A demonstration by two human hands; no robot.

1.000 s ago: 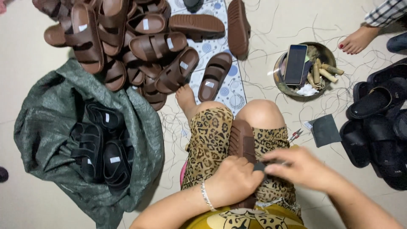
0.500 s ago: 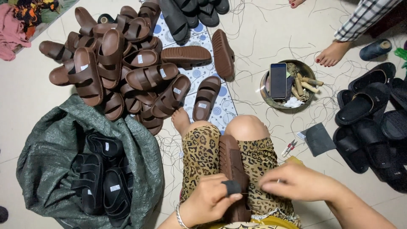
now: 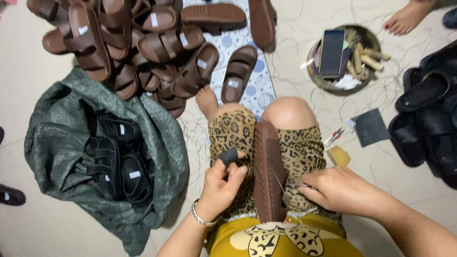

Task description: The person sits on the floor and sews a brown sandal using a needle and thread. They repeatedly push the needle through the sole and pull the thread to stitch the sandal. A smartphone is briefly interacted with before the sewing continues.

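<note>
Brown rubber is lying across the person's lap: a brown sandal (image 3: pixel 269 171) is resting sole-up along the leopard-print shorts, heel toward the body. The left hand (image 3: pixel 220 186) is curling nearly shut beside it at 9 o'clock, pinching a small dark pad (image 3: pixel 228 155) between thumb and fingertips. The right hand (image 3: pixel 339 189) is sitting at 3 o'clock of the sandal, fingers closed on a thin needle (image 3: pixel 301 185) with a thread running to the sole.

Farther out at 3 o'clock, a tan block (image 3: pixel 339 155), small red-handled snips (image 3: pixel 333 136) and a flat dark square sheet (image 3: pixel 370 127) are lying on the floor. At 9 o'clock an open green woven sack (image 3: pixel 57 143) is holding black sandals (image 3: pixel 119 162), each carrying a small white rectangular label on its footbed. At 12 o'clock a heap of brown sandals (image 3: pixel 143 43) is showing the same small white labels. At 1 o'clock a round metal dish (image 3: pixel 369 35) is holding a dark phone (image 3: pixel 332 52) and short tan sticks. More black sandals (image 3: pixel 428 119) are lying at 2 o'clock, and another person's bare foot (image 3: pixel 409 19) is showing at the far edge.

Compared with half a second ago, the left hand is sitting off the sandal's heel and holding the pad higher, while the right hand is staying at the sandal's side.
</note>
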